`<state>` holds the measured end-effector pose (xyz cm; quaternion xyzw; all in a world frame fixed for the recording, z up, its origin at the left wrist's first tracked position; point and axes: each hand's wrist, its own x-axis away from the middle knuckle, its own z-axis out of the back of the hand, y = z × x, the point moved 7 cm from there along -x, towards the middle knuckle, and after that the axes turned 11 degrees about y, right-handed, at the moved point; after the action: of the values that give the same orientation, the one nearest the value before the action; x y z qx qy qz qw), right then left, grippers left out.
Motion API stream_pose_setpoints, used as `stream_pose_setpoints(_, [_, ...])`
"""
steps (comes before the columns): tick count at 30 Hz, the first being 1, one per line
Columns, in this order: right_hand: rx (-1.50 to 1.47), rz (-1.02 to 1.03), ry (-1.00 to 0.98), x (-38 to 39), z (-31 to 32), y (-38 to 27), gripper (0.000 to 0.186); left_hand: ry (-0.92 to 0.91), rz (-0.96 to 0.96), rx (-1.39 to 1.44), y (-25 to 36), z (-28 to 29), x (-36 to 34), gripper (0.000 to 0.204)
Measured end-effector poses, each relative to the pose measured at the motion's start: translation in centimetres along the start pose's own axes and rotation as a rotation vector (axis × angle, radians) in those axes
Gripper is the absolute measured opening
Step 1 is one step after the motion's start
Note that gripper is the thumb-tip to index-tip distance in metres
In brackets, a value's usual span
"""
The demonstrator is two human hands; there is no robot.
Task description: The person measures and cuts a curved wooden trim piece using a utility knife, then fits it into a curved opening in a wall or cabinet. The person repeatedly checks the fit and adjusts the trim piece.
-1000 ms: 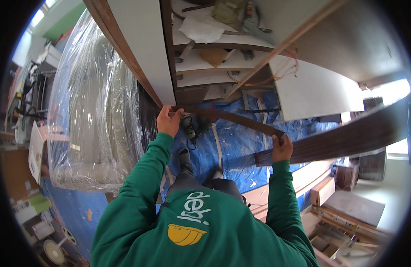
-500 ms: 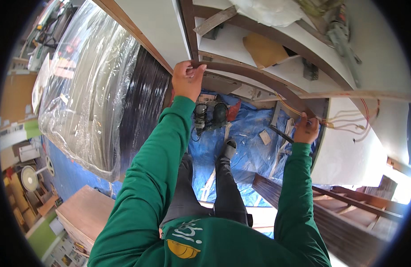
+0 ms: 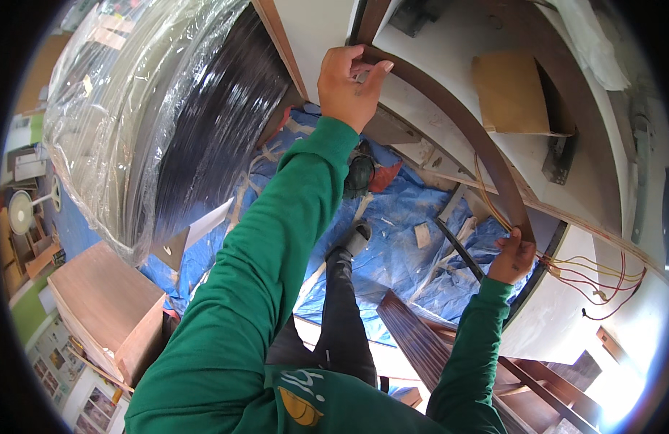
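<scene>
A long dark-brown strip point(image 3: 467, 126) spans between my two hands along the front of a white cabinet shelf point(image 3: 447, 52). My left hand point(image 3: 349, 90) pinches its upper end beside a vertical dark frame piece point(image 3: 372, 18). My right hand point(image 3: 511, 258) grips the lower end, close to yellow and red wires point(image 3: 595, 283) hanging at the cabinet's side. A brown cardboard piece point(image 3: 509, 90) and dark metal fittings point(image 3: 559, 155) sit in the cabinet.
Plastic-wrapped furniture point(image 3: 117, 116) stands at my left, with a plywood box point(image 3: 95, 296) below it. A blue tarp point(image 3: 399, 253) with scraps and a dark tool point(image 3: 357, 173) covers the floor around my feet. Dark wood panels point(image 3: 407, 333) lie lower right.
Both hands have come up to the cabinet front with the strip. Since half a second ago my left hand has moved higher in view and my right hand slightly lower.
</scene>
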<state>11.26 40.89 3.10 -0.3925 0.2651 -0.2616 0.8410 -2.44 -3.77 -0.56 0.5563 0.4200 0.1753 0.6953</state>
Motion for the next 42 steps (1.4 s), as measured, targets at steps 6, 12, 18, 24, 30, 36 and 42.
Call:
stream_pose_setpoints(6, [0.081,0.009,-0.012,0.2,-0.7,1.3,0.038,0.090,-0.022,0.056,-0.5,-0.5,0.4,0.043])
stream_pose_setpoints(12, [0.114,-0.026,-0.020,0.0,-1.0,2.6,0.044,0.116,0.465,0.011,-3.0,-1.0,2.7,0.039])
stream_pose_setpoints(18, [0.151,-0.023,-0.041,-0.7,-0.8,2.9,0.044,0.042,0.899,0.686,-3.8,-3.8,4.7,0.025])
stream_pose_setpoints(24, [0.118,-0.051,-0.070,-0.8,-1.2,3.9,0.041,-0.008,1.076,0.916,-4.3,-5.2,5.7,0.028])
stream_pose_setpoints(30, [0.097,-0.014,-0.062,-1.5,-1.4,4.5,0.039,0.068,1.141,0.954,-4.1,-5.8,6.2,0.027])
stream_pose_setpoints(36, [0.094,-0.038,-0.072,-1.3,-1.3,4.2,0.036,0.101,1.085,0.887,-3.6,-5.3,5.9,0.031])
stream_pose_setpoints(42, [0.107,-0.039,-0.058,-0.5,-1.2,3.2,0.030,0.137,1.084,0.881,-3.5,-4.9,5.7,0.029])
